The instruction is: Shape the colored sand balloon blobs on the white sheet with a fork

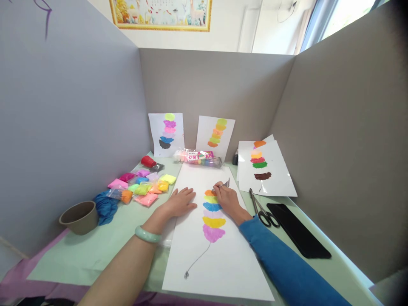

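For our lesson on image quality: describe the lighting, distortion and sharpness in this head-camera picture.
Head view: bright daylight from the window at upper right, overexposed; wide-angle lens bends the partition walls outward; corners darken; soft shadows only; the right hand and the white sheet are fairly sharp.

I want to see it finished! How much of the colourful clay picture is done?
On the white sheet a pencilled string and five clay blobs are already pressed down: pink, yellow, blue, green, orange. The right hand works a small metal tool at the orange top blob while the left hand lies flat on the paper. The leaning samples show about six blobs, so perhaps one is left.
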Available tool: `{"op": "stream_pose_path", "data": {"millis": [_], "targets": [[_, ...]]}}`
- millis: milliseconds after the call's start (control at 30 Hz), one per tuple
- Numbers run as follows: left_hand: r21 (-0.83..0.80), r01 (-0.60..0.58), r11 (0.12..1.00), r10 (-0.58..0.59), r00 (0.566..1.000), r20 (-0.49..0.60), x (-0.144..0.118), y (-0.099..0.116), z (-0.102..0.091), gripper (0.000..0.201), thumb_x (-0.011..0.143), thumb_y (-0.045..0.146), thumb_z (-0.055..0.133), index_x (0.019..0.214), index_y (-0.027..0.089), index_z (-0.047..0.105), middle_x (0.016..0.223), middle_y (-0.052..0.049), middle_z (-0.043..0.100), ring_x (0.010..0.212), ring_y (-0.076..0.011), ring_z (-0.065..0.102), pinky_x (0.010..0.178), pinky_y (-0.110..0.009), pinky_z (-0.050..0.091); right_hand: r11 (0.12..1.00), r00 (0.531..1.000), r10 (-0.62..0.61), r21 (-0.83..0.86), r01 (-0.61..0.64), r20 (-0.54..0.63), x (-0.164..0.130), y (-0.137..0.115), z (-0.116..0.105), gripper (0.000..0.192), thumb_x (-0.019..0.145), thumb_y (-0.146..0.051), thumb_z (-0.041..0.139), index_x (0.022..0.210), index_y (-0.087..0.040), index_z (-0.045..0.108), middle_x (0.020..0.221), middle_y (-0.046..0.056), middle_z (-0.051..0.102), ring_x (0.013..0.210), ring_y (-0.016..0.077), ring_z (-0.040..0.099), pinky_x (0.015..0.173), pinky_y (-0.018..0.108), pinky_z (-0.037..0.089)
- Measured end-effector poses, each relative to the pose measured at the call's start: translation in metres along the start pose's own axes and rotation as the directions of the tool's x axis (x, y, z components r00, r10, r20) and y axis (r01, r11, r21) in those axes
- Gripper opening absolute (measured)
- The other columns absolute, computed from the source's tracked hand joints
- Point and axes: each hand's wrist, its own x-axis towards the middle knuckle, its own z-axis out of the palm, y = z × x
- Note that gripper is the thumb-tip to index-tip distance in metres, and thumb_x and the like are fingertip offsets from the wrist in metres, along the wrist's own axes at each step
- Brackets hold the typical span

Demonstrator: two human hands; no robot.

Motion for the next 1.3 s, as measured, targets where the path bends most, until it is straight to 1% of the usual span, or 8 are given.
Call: {"op": "stream_pose_path", "data": {"millis": [133,267,333,500,800,933,1167,1300], "targets": [[-0.003,0.003,1.0,-0.003,1.0,0.002,0.0,0.0,0.0,0.053,0.094,0.048,0.034,0.141,0.024,0.038,0.156,-0.008,0.024,0.144,-0.0257,0.016,0.113,-0.055,0.014,0.995,0.998,0.01,0.099,-0.004,-0.057,0.0,0.002,0.002,0.031,0.098,-0.019,0.03,0.094,-0.018,0.061,0.097,0.007,0.069,0.078,0.0129,0.065,0.064,0.022,0.042],[-0.009,0.008,1.0,-0.008,1.0,-0.001,0.0,0.0,0.0,0.053,0.094,0.048,0.033,0.141,0.025,0.037,0.156,-0.008,0.024,0.144,-0.0249,0.016,0.113,-0.055,0.014,0.95,0.976,0.143,0.3,-0.089,-0.164,-0.001,0.003,0.004,0.033,0.099,-0.028,0.031,0.086,-0.019,0.059,0.088,0.002,0.07,0.074,0.0124,0.066,0.065,0.023,0.041],[-0.01,0.011,1.0,-0.011,1.0,0.0,0.001,0.0,0.0,0.052,0.094,0.048,0.033,0.141,0.025,0.037,0.156,-0.007,0.024,0.144,-0.0248,0.016,0.112,-0.055,0.013,0.927,0.97,0.175,0.36,-0.104,-0.17,-0.002,0.002,0.002,0.033,0.099,-0.031,0.032,0.083,-0.02,0.058,0.082,0.0,0.07,0.073,0.013,0.066,0.066,0.023,0.041],[-0.009,0.011,1.0,-0.011,1.0,0.001,0.001,0.0,0.0,0.054,0.095,0.048,0.032,0.143,0.024,0.036,0.156,-0.008,0.023,0.144,-0.025,0.016,0.112,-0.056,0.013,0.906,0.974,0.177,0.409,-0.106,-0.14,-0.003,0.0,-0.002,0.031,0.098,-0.032,0.032,0.081,-0.021,0.056,0.075,-0.001,0.07,0.068,0.0136,0.065,0.065,0.024,0.04],[-0.003,0.005,1.0,-0.005,1.0,-0.012,0.001,0.0,0.001,0.053,0.095,0.048,0.031,0.142,0.024,0.037,0.156,-0.008,0.025,0.144,-0.0251,0.017,0.112,-0.056,0.014,0.916,0.978,0.181,0.379,-0.13,-0.103,-0.003,-0.002,-0.005,0.03,0.097,-0.032,0.032,0.087,-0.02,0.058,0.075,0.001,0.07,0.072,0.0147,0.066,0.067,0.023,0.041],[-0.003,0.008,1.0,-0.008,1.0,-0.006,0.001,0.0,0.001,0.054,0.095,0.048,0.031,0.143,0.024,0.036,0.156,-0.008,0.024,0.144,-0.0251,0.016,0.112,-0.055,0.014,0.941,0.982,0.171,0.311,-0.136,-0.086,-0.002,-0.001,-0.003,0.031,0.098,-0.031,0.031,0.09,-0.019,0.058,0.076,0.002,0.07,0.074,0.0146,0.066,0.067,0.023,0.041],[-0.003,0.007,1.0,-0.007,1.0,0.003,0.001,0.002,-0.001,0.054,0.095,0.048,0.031,0.143,0.024,0.035,0.156,-0.008,0.023,0.144,-0.0257,0.015,0.113,-0.055,0.013,0.987,0.995,0.058,0.151,-0.045,-0.081,-0.001,0.003,0.005,0.031,0.098,-0.022,0.03,0.093,-0.018,0.06,0.091,0.007,0.069,0.076,0.0144,0.065,0.064,0.022,0.042],[-0.008,0.005,1.0,-0.005,1.0,0.0,0.0,0.001,-0.001,0.052,0.095,0.048,0.031,0.142,0.025,0.036,0.156,-0.008,0.024,0.144,-0.0261,0.016,0.112,-0.055,0.013,0.992,0.996,0.042,0.12,-0.033,-0.077,-0.001,0.005,0.008,0.03,0.098,-0.022,0.032,0.096,-0.019,0.061,0.092,0.008,0.07,0.077,0.0153,0.065,0.063,0.023,0.043]]}}
